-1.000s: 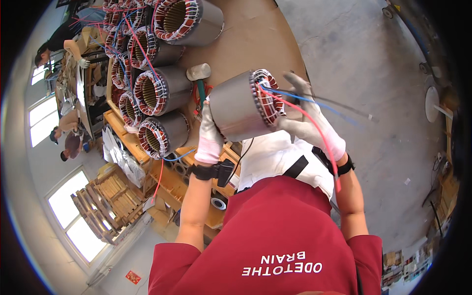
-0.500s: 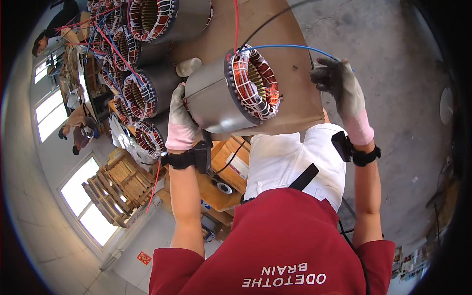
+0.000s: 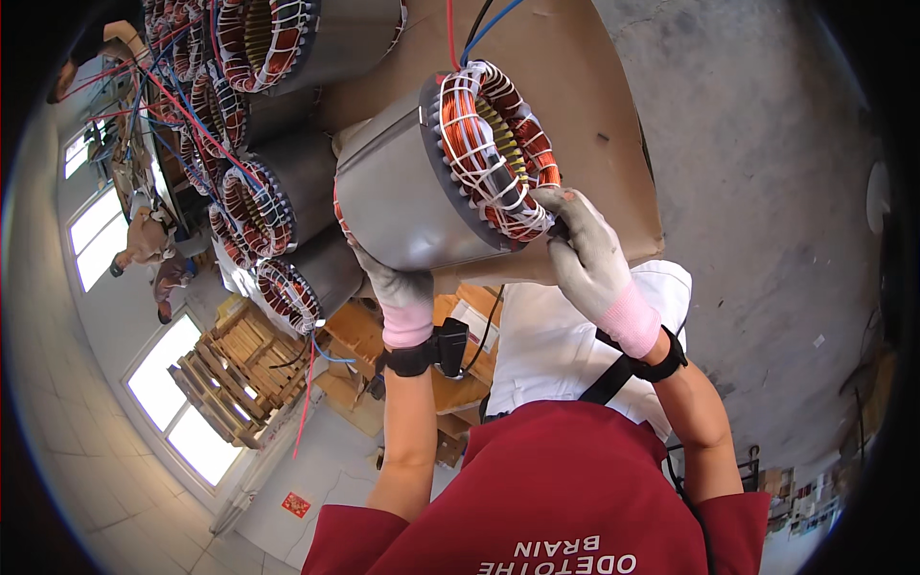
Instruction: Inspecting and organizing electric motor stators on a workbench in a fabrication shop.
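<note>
A motor stator (image 3: 407, 196) lies on its side on brown cardboard, its grey metal shell toward the left. Its winding ring (image 3: 494, 153), copper wire laced with white cord, faces right. Red, black and blue leads (image 3: 491, 29) run up from the ring's top. My left hand (image 3: 398, 292), in a white and pink glove, grips the shell's lower left end, its fingers partly hidden behind it. My gloved right hand (image 3: 592, 259) is closed on the lower right edge of the winding, thumb below and fingers over the ring.
Several more stators (image 3: 259, 206) with loose leads crowd the left side. The cardboard sheet (image 3: 585, 125) ends at the right above a grey floor (image 3: 767, 211). Wooden pallets (image 3: 225, 369) and cardboard boxes (image 3: 355, 335) stand at the lower left. Other people (image 3: 149, 235) are in the far left.
My right hand has come in from the right, away from the blue lead, and taken hold of the winding. The leads now point upward. My left hand has shifted along the shell's lower edge.
</note>
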### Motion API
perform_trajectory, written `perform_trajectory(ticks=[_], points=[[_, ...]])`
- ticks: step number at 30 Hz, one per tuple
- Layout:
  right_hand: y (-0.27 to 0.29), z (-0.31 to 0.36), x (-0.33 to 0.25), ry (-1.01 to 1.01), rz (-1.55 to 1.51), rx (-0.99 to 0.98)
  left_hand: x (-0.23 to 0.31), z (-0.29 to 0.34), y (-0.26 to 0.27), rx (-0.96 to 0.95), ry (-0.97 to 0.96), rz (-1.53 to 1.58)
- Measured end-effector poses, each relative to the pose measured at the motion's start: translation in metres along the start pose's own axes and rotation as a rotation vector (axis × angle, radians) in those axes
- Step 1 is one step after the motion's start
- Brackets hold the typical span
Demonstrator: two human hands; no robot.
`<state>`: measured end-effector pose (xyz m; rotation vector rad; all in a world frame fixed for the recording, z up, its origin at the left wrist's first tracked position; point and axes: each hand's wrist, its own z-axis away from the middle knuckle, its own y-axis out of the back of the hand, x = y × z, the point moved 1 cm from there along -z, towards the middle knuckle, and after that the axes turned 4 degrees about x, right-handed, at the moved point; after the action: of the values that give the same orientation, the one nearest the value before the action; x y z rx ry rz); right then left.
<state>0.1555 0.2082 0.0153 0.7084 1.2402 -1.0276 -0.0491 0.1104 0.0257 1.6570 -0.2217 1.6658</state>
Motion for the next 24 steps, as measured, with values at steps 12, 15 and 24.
perform_trajectory(ticks=[12, 15, 24], points=[[0.031, 0.043, -0.031, -0.238, 0.015, -0.067, 0.05, 0.045, -0.005, -0.004, 0.582, 0.322], [0.03, 0.036, -0.021, -0.194, 0.005, -0.018, 0.054, 0.029, 0.008, -0.088, 0.432, -0.073], [0.018, 0.0, -0.012, -0.174, 0.11, -0.044, 0.018, 0.028, 0.004, -0.072, 0.223, 0.22]])
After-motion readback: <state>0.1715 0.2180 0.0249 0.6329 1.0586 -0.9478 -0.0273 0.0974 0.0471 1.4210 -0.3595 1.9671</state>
